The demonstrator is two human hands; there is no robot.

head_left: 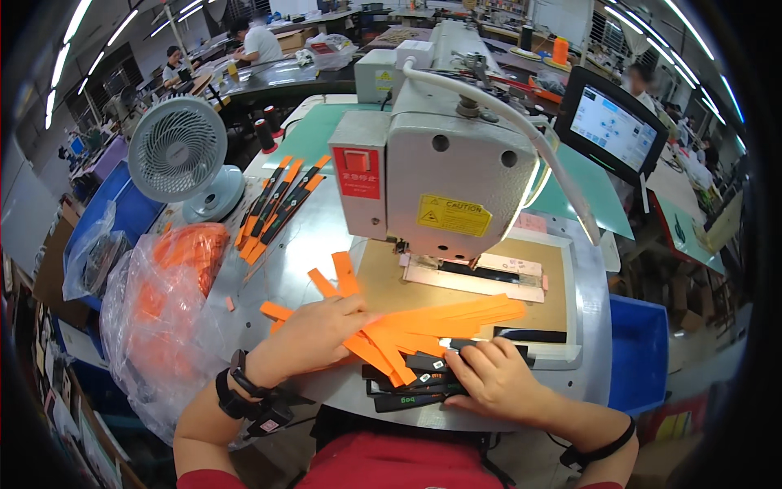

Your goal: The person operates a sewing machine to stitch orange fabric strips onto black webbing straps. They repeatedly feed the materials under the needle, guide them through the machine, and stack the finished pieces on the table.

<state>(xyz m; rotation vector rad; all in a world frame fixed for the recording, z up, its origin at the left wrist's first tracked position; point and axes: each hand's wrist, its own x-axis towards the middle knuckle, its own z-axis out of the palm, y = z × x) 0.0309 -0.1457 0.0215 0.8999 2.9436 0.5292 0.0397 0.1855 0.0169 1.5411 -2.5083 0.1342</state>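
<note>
My left hand (314, 338) is closed over a loose, fanned pile of orange fabric strips (448, 316) near the front of the machine table. To its right, my right hand (498, 379) grips the end of black strips (411, 383) that are stacked partly under the orange ones; its thumb is on the near side. Small pale marks show on some black strips. Beyond my hands stands a large industrial sewing machine (440, 155). Under its head lies a pale pink clamp plate (464, 285) with a black strip in its slot. Another black strip (531, 335) rests just nearer.
Finished-looking orange-and-black strips (281, 204) lie at the back left. A fan (179, 147), a clear bag of orange material (175, 285) and a blue bin (98, 220) stand left. A control screen (611, 122) and another blue bin (638, 354) are right. People sit farther back.
</note>
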